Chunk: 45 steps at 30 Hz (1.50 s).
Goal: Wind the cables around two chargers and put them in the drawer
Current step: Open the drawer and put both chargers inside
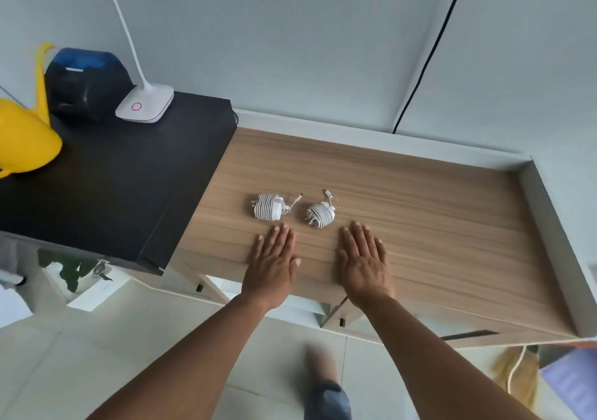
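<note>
- Left charger (267, 206) lies on the wooden desk top (436, 225), white, with its white cable wound round the body and the plug end poking out toward the far right.
- Beside it, a small gap away, lies the right charger (320, 213), wound the same way, its cable tip sticking up on the far side.
- Both sit near the middle of the desk, closer to my edge than to the wall.
- My left hand (273, 258) rests flat on the wood, palm down, fingers straight and close together, holding nothing; the fingertips end just short of the nearer wound bundle.
- My right hand (363, 258) lies flat the same way, fingers straight and slightly spread, gripping nothing, its fingertips just to the right of the other bundle and not touching it.
- To my left a black cabinet (113, 177) butts against the desk.
- On it stand a white lamp base (145, 103) with a red ring, a black and blue device (84, 80) and a yellow object (26, 138) I cannot make out.
- Down the wall behind the desk runs a black cord (429, 54).
</note>
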Available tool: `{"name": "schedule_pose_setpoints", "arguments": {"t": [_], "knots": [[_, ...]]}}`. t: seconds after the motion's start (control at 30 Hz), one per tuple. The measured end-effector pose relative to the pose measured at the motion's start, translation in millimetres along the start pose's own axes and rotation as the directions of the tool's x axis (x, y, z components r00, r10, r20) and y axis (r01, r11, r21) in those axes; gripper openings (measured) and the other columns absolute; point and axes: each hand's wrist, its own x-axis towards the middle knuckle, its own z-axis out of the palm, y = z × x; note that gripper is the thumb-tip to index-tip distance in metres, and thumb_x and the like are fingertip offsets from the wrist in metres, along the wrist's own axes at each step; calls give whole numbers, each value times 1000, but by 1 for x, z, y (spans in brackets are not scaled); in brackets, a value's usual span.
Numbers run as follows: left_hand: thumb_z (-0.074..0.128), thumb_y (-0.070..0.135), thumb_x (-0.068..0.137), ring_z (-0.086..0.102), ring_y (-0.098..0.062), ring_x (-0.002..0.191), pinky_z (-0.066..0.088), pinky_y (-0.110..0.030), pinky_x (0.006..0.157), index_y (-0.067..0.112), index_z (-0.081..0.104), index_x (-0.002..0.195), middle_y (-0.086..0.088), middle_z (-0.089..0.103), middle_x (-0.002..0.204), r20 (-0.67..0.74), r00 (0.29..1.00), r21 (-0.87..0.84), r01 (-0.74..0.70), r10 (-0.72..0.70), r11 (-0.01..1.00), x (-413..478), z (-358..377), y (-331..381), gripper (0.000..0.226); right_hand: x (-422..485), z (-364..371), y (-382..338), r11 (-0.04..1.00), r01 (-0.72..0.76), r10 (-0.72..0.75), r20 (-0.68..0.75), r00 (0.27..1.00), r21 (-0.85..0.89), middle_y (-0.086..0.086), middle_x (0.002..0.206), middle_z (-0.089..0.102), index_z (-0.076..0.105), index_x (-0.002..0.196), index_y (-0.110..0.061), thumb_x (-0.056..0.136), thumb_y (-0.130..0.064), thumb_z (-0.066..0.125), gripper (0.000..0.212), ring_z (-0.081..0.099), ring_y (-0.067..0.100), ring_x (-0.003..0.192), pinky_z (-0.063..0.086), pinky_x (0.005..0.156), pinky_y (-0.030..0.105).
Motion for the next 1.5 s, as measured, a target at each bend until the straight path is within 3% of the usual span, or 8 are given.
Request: {"name": "schedule_pose_setpoints", "arguments": {"t": [0.13,0.23,0.33,0.43,0.53,0.63,0.83,1.5], "knots": [[-1,51,88,-8,-17,151,-9,-40,121,17,8,156,0,-3,165,-29,1000,-55,1,-3,998,1,-2,0,77,0,2,-1,1000,-3,3,-25,1000,-15,0,162,15,24,152,-24,95,-44,5,64,7,17,150,-2,118,34],[47,35,96,27,-16,147,17,-38,120,19,48,143,0,36,157,-137,987,-401,24,-86,916,-2,-11,4,49,0,3,-2,999,-8,6,-47,999,-31,0,161,18,27,151,-24,97,-42,11,60,10,18,150,1,118,34],[58,23,94,68,-5,97,53,-26,83,25,74,107,9,74,102,-119,853,-900,123,-509,417,-22,-25,21,20,0,5,-2,999,-12,10,-57,998,-36,0,161,18,27,151,-24,97,-41,11,59,10,17,150,1,119,35],[54,31,96,60,-14,62,48,-27,54,16,69,87,2,59,71,256,617,-967,152,-744,-206,-37,-7,34,23,1,7,-1,1000,-15,13,-74,997,-26,-1,161,17,27,151,-24,96,-41,11,60,9,17,150,0,119,34],[45,48,98,63,-22,84,51,-35,73,13,62,107,-9,60,103,671,476,-719,228,-569,-657,-41,40,34,40,1,9,0,1000,-19,17,-96,995,-10,0,161,19,29,150,-25,96,-40,14,58,11,18,150,5,120,37],[35,67,93,50,-30,130,36,-45,109,12,44,142,-13,49,144,814,523,-451,297,-252,-841,-42,83,34,74,-1,13,2,1000,-13,12,-112,994,0,1,160,22,31,150,-25,97,-39,16,57,13,19,149,7,120,37],[29,86,78,18,-27,150,8,-50,119,17,23,155,-9,24,161,811,577,-277,238,-94,-931,-15,99,27,103,-1,16,4,1000,4,-3,-139,990,4,2,159,25,34,149,-23,97,-38,16,56,16,20,149,9,120,38],[32,89,74,22,-24,149,5,-53,119,21,26,154,-5,21,163,817,570,-269,240,-89,-933,-106,106,33,105,0,10,2,1000,-20,20,-89,996,9,2,160,23,34,149,-23,101,-31,29,49,14,20,149,8,120,38]]}}
